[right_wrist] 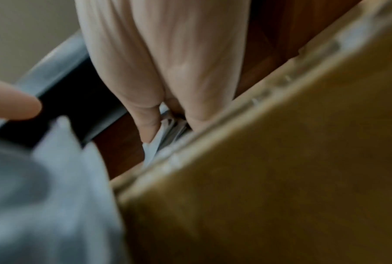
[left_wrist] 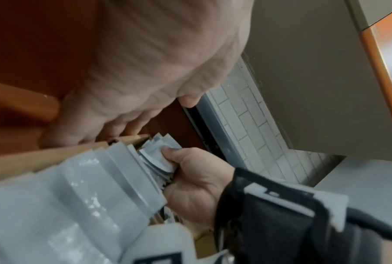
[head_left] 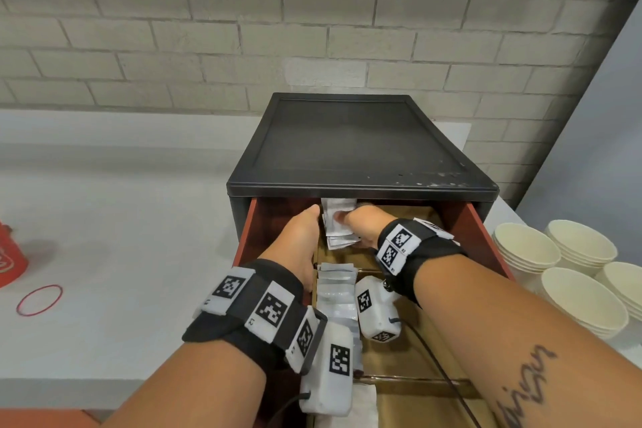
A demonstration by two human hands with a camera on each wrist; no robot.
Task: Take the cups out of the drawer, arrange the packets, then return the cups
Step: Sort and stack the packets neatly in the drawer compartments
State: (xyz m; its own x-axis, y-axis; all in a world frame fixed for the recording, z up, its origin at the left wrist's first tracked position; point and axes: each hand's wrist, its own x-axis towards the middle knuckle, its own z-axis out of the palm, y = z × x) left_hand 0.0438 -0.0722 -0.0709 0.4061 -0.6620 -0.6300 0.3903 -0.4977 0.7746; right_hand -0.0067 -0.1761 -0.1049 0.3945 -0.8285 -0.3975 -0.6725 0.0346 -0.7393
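The red-brown drawer (head_left: 483,236) stands pulled out, lined with cardboard dividers (right_wrist: 258,178). At its far left end is a stack of white packets (head_left: 338,229). My right hand (head_left: 351,222) grips this stack, thumb on its face (left_wrist: 167,151) and fingers (right_wrist: 149,128) curled over the far side. My left hand (head_left: 302,236) stands on edge against the stack's left side, thumb straight; its fingertips are hidden behind the divider. A row of silvery packets (head_left: 335,292) fills the compartment nearer to me. The cream paper cups (head_left: 556,271) stand in stacks on the counter to the right of the drawer.
A black cabinet (head_left: 361,142) overhangs the drawer's far end, close above both hands. On the white counter at the left lie a red rubber band (head_left: 40,299) and a red container (head_left: 10,264). A brick wall runs behind.
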